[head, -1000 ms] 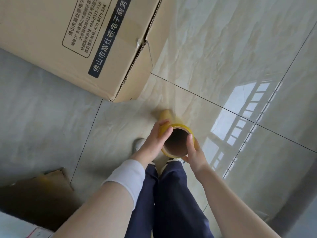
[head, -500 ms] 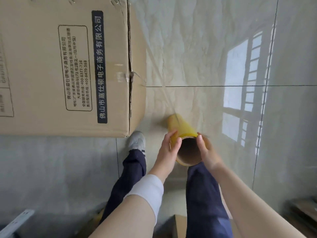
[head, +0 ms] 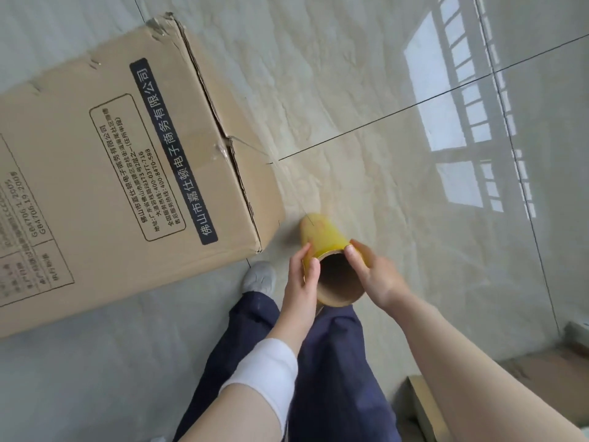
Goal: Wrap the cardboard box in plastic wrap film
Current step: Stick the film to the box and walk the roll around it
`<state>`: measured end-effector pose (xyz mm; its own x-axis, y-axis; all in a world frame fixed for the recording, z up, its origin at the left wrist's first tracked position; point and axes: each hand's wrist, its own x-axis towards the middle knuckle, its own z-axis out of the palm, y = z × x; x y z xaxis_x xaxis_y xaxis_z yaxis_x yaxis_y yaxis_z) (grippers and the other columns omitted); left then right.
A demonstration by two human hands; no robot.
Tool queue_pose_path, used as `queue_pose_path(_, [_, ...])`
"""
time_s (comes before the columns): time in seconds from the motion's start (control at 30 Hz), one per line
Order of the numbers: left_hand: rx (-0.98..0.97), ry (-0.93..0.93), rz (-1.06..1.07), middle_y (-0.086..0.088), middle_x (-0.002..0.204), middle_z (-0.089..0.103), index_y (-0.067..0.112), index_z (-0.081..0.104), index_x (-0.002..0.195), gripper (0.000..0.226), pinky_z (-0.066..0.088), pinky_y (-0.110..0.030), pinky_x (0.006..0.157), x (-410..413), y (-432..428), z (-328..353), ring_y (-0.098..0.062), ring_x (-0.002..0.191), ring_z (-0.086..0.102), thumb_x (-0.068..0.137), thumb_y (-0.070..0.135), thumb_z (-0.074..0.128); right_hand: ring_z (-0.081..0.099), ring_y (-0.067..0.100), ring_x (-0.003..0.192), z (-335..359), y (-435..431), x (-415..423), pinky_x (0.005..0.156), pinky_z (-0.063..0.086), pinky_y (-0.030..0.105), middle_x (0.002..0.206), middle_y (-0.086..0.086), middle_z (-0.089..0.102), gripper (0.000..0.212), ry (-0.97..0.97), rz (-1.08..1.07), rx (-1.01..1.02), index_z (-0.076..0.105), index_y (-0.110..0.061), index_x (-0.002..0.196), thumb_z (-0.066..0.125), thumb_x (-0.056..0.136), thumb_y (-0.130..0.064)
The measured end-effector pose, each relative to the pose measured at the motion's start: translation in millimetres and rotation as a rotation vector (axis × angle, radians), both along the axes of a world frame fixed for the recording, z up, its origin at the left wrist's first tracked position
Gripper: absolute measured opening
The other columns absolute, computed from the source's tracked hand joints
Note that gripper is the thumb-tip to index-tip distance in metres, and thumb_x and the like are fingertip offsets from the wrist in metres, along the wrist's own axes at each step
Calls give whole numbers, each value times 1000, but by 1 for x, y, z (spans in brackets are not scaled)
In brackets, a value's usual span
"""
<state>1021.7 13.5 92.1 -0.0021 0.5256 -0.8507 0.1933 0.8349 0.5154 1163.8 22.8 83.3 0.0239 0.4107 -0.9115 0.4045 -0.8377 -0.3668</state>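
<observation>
1. Forearms, two, bare, reaching forward and down from a standing person. The left has a white sleeve (head: 261,374) above the wrist. Navy trousers (head: 334,393) show beneath.
2. Flat cardboard (head: 541,371), brown, on the floor, lying right of the right fingers and nearer the person.
3. Left hand (head: 299,279). Its fingers (head: 302,252) are curled round the left side of the roll, with the thumb on the rim of the open end. Holding.
4. Right hand (head: 379,279). Its fingers (head: 350,253) are curled round the right side of the same roll, opposite the left. Holding.
5. Roll of plastic wrap film (head: 325,237), yellow-tinted, on a brown cardboard core. It is gripped between both sets of fingers, open end toward the person, far end tilted down and away.
6. Shoe (head: 259,277), grey, one, on the floor just left of the left fingers.
7. Film (head: 287,173), a clear, crinkled sheet. It runs from the roll, beyond the fingers, to the box's right edge, and its border meets the box at a torn seam.
8. Cardboard box (head: 111,186), large, brown, on the floor, left of and beyond the fingers. It is printed with a black label strip and framed text, and its corners are scuffed. Its near corner is close to the roll but apart from it.
9. Floor (head: 414,314), glossy pale tiles with dark joints. A window reflection (head: 452,100) lies well beyond and right of the fingers.
</observation>
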Motion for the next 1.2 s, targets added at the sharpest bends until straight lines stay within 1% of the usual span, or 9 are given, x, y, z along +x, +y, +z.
queue_pose_path(0.2, [-15, -13, -9, 16, 138, 37, 39, 33, 131, 34, 33, -45, 111, -27, -17, -1, -6, 131, 35, 97, 44, 33, 40, 23, 133, 2, -12, -29, 106, 31, 29, 144, 5, 47, 65, -40, 31, 75, 44, -17, 141, 39, 90, -57])
queue_pose_path(0.37, [3, 33, 45, 12, 139, 42, 48, 39, 121, 60, 38, -45, 108, -51, -36, -3, -10, 128, 43, 68, 76, 39, 47, 27, 124, 4, -21, -52, 98, 36, 31, 136, 9, 54, 61, -26, 102, 84, 49, -16, 135, 39, 91, -56])
queue_pose_path(0.57, [10, 88, 67, 3, 141, 43, 29, 37, 134, 86, 40, -46, 106, -71, -51, -6, -13, 126, 45, 63, 78, 35, 55, 34, 108, 6, -29, -75, 91, 44, 38, 111, 15, 63, 62, -2, 135, 116, 58, -9, 116, 38, 89, -61])
queue_pose_path(0.63, [-7, 81, 110, 1, 141, 43, 28, 37, 135, 77, 41, -45, 105, -75, -53, -5, -14, 124, 47, 73, 74, 37, 55, 34, 111, 5, -30, -81, 91, 43, 38, 115, 16, 62, 64, -9, 162, 116, 57, -10, 120, 37, 88, -62])
queue_pose_path(0.73, [-44, 50, 172, 0, 136, 46, 27, 38, 130, 41, 47, -39, 95, -80, -57, -5, -12, 113, 51, 97, 50, 30, 54, 33, 113, 1, -33, -91, 91, 42, 36, 121, 18, 61, 69, -37, 186, 107, 54, -8, 125, 38, 88, -63])
queue_pose_path(0.9, [-80, -12, 273, 1, 122, 47, 29, 37, 118, 25, 48, -33, 82, -94, -60, -4, -5, 96, 53, 99, 41, 26, 53, 33, 114, 0, -30, -113, 93, 42, 37, 121, 17, 61, 74, -96, 286, 121, 55, -7, 125, 37, 86, -67])
queue_pose_path(1.03, [-63, -6, 70, 0, 118, 47, 24, 38, 113, 28, 50, -33, 84, -117, -61, -6, 0, 95, 52, 97, 46, 30, 56, 33, 106, -2, -32, -118, 88, 45, 37, 111, 17, 64, 73, -116, 322, 125, 58, -10, 120, 38, 83, -69])
queue_pose_path(1.1, [-13, 41, -152, -2, 122, 48, 25, 39, 105, 33, 44, -34, 92, -131, -56, -12, -11, 107, 52, 92, 55, 35, 57, 33, 100, -3, -37, -120, 85, 45, 37, 104, 17, 65, 72, -132, 327, 151, 60, -12, 117, 36, 82, -70])
queue_pose_path(1.2, [41, 38, -357, -4, 153, 23, 28, 36, 97, 30, 24, -18, 95, -144, -37, -22, -3, 126, 31, 87, 55, 35, 50, 32, 121, -8, -51, -126, 96, 38, 33, 127, 16, 59, 71, -122, 275, 145, 47, -15, 137, 34, 87, -64])
